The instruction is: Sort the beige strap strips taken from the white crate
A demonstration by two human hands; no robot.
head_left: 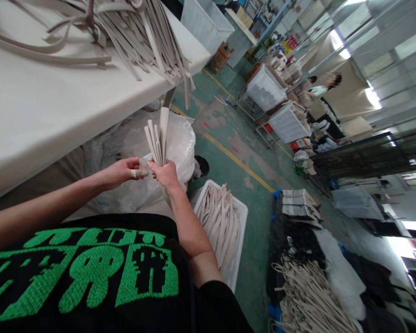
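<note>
My right hand (165, 175) is wrapped round a bunch of beige strips (156, 141), whose ends stick up above the fist. Close beside it on the left is my left hand (125, 172), with pale tape on a finger; its fingertips are bent towards the right hand, and what they pinch, if anything, is too small to make out. Clear plastic bags (180, 138) lie behind both hands. On the white table (38, 101) at the upper left rests a large pile of similar strips (135, 37), some hanging over the corner.
A white crate (241, 231) of strips stands on the floor right of my arm. Further right, more strips (312, 291) lie beside dark bundles. White bins (266, 88) on racks and a person (321, 90) are in the background. A yellow line (239, 162) crosses the green floor.
</note>
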